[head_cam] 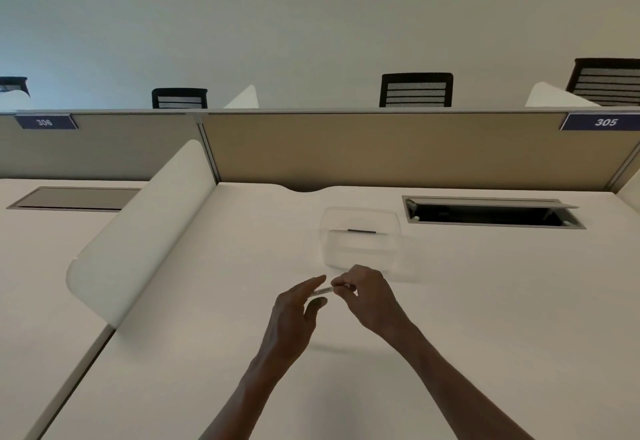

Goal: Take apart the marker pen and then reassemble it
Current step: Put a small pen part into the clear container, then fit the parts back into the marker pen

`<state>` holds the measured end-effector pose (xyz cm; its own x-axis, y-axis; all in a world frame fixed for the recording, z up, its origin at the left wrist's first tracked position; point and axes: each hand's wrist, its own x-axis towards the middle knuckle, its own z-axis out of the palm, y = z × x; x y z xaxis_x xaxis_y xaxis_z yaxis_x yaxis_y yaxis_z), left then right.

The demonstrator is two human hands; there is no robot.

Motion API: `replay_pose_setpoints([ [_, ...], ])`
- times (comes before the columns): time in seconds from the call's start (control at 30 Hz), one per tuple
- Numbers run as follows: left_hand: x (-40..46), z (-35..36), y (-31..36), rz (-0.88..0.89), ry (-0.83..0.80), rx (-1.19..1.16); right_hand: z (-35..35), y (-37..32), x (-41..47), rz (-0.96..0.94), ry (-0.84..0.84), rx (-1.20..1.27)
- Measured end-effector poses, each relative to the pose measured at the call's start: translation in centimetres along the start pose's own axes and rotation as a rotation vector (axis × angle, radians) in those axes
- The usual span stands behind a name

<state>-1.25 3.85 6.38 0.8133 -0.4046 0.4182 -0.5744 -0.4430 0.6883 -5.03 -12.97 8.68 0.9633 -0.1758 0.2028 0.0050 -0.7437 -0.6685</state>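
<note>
Spanning beige partitions (pixel 398 148), a white desk (pixel 207 353) holds a clear container (pixel 360 242).

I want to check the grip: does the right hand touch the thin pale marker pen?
Touching. In the head view the right hand pinches one end of the thin pale marker pen with curled fingers; the left hand is at its other end.

Left arm: bare, reaching up from the lower middle, forearm angled to the right.
Left hand (pixel 294 315): fingers (pixel 313 285) mostly straight, thumb below, a thin object lying between them; whether they grip it is unclear.
Right arm: bare, entering from the lower right, angled inward.
Right hand (pixel 369 295): knuckles raised, fingers curled, pinching the other end of that object.
Hands: close together, fingertips nearly meeting.
</note>
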Motion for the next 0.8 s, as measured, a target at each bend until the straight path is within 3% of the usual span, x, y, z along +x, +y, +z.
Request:
replay_pose_setpoints([
  [0.13, 0.1, 0.7, 0.4, 0.046, -0.072, -0.042, -0.5, -0.3, 0.2, -0.082, -0.016, -0.024],
  [0.47, -0.1, 1.5, -1.2, -0.029, -0.007, -0.082, -1.1, -0.5, 0.1, -0.099, -0.022, 0.051],
  [0.63, 0.0, 1.3, -1.7, -0.080, 0.022, -0.086, -2.9, 0.4, 1.5, 0.009, 0.164, 0.154],
  [0.8, -0.1, 1.2, -1.9, -0.112, 0.020, -0.115, -4.6, 4.7, 2.8, 0.174, 0.295, 0.083],
])
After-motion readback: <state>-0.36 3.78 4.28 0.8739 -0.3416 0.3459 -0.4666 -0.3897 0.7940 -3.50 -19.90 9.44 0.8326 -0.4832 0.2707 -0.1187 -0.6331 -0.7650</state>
